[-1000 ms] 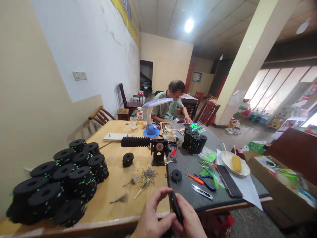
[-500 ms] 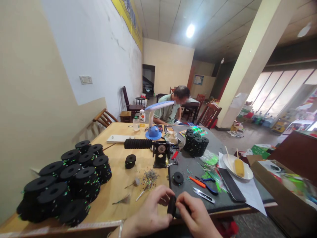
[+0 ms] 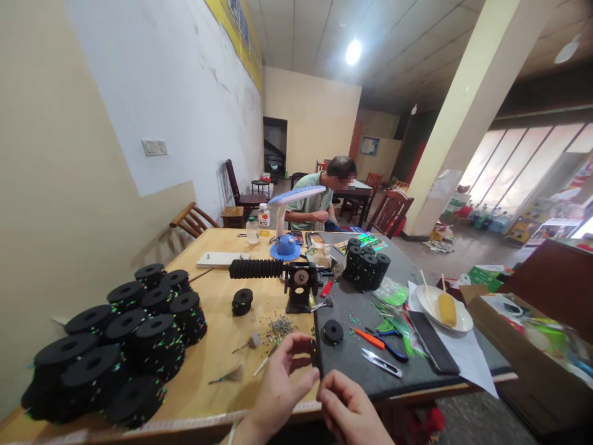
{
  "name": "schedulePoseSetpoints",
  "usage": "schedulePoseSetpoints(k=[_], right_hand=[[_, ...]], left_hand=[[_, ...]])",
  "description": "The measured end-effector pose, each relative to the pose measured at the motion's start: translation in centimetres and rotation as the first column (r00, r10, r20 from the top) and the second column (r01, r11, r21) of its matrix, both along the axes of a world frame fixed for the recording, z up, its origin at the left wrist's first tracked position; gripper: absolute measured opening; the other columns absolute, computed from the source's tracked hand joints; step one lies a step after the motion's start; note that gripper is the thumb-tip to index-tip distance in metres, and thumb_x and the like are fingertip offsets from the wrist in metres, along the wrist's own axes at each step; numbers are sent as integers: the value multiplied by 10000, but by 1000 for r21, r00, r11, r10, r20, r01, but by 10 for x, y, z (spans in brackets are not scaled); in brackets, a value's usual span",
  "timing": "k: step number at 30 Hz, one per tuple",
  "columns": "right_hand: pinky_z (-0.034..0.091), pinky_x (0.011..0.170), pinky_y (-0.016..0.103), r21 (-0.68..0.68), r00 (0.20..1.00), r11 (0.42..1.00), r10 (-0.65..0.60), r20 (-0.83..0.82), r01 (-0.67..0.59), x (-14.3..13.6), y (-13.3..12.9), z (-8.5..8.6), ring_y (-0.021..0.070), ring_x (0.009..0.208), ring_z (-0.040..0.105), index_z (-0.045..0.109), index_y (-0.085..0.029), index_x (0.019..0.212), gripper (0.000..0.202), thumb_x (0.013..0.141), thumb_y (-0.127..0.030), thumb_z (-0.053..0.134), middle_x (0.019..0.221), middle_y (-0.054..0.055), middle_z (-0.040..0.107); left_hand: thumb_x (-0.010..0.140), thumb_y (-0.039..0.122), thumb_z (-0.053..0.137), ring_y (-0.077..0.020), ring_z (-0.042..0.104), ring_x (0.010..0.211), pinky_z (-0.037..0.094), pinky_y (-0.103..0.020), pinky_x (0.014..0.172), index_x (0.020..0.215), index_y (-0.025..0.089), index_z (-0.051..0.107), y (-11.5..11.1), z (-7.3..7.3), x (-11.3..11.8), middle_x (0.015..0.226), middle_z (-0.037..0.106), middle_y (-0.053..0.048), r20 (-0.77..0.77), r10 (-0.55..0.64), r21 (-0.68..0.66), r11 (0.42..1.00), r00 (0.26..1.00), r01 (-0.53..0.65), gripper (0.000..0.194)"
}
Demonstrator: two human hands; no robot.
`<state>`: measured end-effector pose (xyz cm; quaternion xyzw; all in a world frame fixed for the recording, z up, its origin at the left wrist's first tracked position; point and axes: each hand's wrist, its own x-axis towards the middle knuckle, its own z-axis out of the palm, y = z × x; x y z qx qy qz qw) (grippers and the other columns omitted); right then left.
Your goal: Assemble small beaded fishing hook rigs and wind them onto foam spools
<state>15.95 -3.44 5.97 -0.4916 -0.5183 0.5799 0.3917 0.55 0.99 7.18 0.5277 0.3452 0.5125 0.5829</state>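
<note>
Black spool (image 3: pixel 315 355) is gripped by left hand (image 3: pixel 288 384), right hand (image 3: pixel 346 403) pinched, contents unclear; bottle (image 3: pixel 264 215) seemingly reads "100".

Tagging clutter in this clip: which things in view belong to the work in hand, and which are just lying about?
Likely part of the work:
- black foam spool held in the left hand; right hand pinched close by
- stacked spools
- silver thread snips
- blue-handled pliers

Probably just lying about:
- white plate with corn cob
- phone-shaped black slab
- green-capped bottle
</note>
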Motion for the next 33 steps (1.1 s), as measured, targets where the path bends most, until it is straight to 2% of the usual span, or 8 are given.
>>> schedulePoseSetpoints(k=[2,5,9,12,16,23,28,33], right_hand=[[253,427,199,77,995,997,-5,95,-3,2,0,5,85,438,310,423,-232,702,403,830,-600,525,514,-99,384],[347,567,239,303,922,951,-59,384,-65,10,-1,18,127,581,424,460,-213,683,272,880,-396,496,611,-49,453],[358,593,249,400,768,883,-75,636,-244,20,0,37,152,630,500,515,-212,735,119,850,-210,486,679,-15,551],[381,616,243,407,719,840,-28,694,-360,25,3,44,163,676,549,553,-214,767,118,852,-172,482,739,11,609],[394,639,237,388,729,821,50,682,-419,33,8,45,165,704,570,588,-212,782,102,853,-177,524,755,12,629],[411,686,255,328,872,904,89,482,-273,39,7,25,169,717,560,611,-197,803,146,888,-284,530,743,2,617],[398,633,259,232,964,968,37,264,-101,36,-2,0,161,673,487,584,-197,818,262,890,-443,529,718,-19,528],[416,622,269,208,984,977,7,178,-45,32,-7,-18,170,666,500,602,-199,918,330,871,-516,529,737,-10,534]], left_hand=[[653,124,670,-266,588,1014,497,-367,845,1042,199,595,1,3,2,1032,633,-83,-143,71,79,995,987,-60,403],[635,101,629,-251,592,969,505,-332,773,998,187,611,2,7,2,999,617,-74,-313,47,119,993,949,-10,374],[600,127,617,-211,567,849,456,-294,700,898,163,613,6,7,0,893,601,-43,-464,-83,10,995,882,99,301],[578,158,610,-152,509,709,392,-257,627,849,167,610,8,2,-1,758,564,24,-414,-273,-147,961,868,232,272],[570,184,585,-116,443,586,310,-244,556,788,159,647,9,0,-4,627,537,60,-197,-521,-406,815,831,415,228],[506,246,551,-97,376,513,260,-238,511,691,165,604,6,-4,-6,556,459,66,48,-554,-553,678,831,484,209],[503,260,576,-101,428,563,312,-227,548,715,169,569,1,-12,-6,642,485,41,183,-511,-557,650,840,517,230],[548,238,610,-121,464,642,343,-228,592,740,160,592,-7,-17,-6,697,512,18,284,-422,-495,705,861,508,208]])
